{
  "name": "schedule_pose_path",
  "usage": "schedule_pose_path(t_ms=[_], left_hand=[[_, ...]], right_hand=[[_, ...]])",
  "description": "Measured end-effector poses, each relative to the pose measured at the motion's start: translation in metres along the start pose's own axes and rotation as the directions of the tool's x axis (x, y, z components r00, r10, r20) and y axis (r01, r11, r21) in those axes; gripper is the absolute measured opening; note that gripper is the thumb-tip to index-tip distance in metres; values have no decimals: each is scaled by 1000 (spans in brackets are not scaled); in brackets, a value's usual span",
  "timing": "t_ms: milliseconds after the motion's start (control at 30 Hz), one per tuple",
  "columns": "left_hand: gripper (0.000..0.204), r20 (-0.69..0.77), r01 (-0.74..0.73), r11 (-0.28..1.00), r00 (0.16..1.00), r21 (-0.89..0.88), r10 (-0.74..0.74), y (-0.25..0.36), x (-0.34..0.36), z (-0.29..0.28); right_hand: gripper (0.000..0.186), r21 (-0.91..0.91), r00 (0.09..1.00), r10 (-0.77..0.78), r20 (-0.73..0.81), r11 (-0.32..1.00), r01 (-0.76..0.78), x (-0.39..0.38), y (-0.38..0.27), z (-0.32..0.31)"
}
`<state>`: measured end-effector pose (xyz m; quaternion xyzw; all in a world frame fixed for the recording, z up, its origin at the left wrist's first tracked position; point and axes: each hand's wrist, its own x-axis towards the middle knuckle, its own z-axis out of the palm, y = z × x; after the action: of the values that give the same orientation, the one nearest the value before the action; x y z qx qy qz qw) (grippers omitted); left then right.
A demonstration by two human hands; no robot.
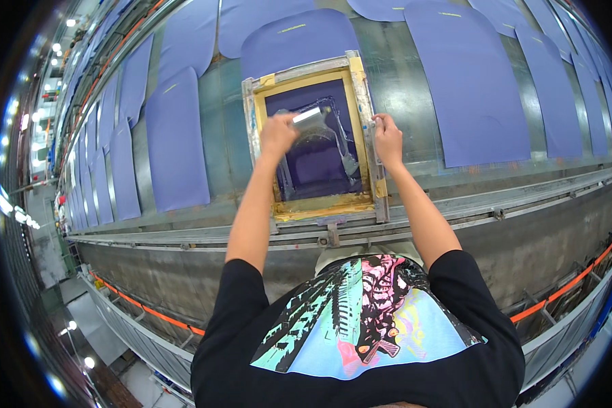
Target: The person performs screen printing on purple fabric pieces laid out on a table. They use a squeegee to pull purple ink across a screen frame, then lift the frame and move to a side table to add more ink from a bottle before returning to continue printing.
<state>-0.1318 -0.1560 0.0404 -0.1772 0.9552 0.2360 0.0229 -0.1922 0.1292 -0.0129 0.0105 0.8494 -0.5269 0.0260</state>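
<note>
My left hand (277,137) is closed on a squeegee (309,117) with a pale, bright edge, held over the upper left part of a screen printing frame (356,88); the hand is blurred. The frame has metal sides and yellowed inner borders around a dark purple mesh (316,170), smeared with greyish ink in streaks. My right hand (389,139) is closed on the frame's right side. A blue-purple cut panel (297,42) lies just beyond the frame, partly hidden by it.
More blue-purple panels (466,88) lie along the long metal table (224,149) on both sides. A rail (449,209) runs along its near edge. An orange strip (557,292) and railings run lower down. Lights shine at the far left.
</note>
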Motion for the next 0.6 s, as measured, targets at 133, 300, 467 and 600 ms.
schedule_pose_path(t_ms=[133, 300, 467, 600], left_hand=[[37, -115, -71, 997, 990, 43, 76, 18, 15, 11], [35, -160, -194, 974, 964, 116, 212, 13, -86, 53], [38, -201, -213, 977, 956, 17, 213, 13, -111, 42], [33, -69, 7, 998, 998, -56, -11, 16, -9, 0]], right_hand=[[22, -7, 998, 57, 39, 998, -57, 3, -6, -6], [22, -18, 998, 54, 30, 998, -54, 1, -9, -6], [22, -24, 991, 122, 62, 992, -120, 2, -15, -6], [21, 14, 998, 56, 34, 998, -57, 1, -6, 0]])
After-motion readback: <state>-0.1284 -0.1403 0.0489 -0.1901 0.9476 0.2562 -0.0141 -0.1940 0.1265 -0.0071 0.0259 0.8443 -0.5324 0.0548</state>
